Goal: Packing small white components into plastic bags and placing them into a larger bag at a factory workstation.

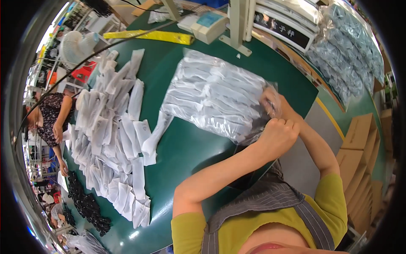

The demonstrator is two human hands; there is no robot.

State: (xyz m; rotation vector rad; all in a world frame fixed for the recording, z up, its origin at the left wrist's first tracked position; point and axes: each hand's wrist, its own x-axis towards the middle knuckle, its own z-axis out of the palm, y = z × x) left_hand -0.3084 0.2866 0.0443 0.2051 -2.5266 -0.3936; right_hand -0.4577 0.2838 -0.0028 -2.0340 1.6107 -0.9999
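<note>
A large clear plastic bag lies on the green table, filled with rows of white wrapped packets. At the bag's right end my right hand has its fingers curled in the loose film, partly seen through it. Just nearer to me, my left hand is closed in a fist at the bag's gathered corner. A single white packet sticks out by the bag's lower left corner. Further left spreads a big heap of similar white packets.
Black bundled items lie past the heap, where another person stands. A yellow strip and a white box are at the far edge, beside a metal post. Bagged goods and cardboard boxes stand right.
</note>
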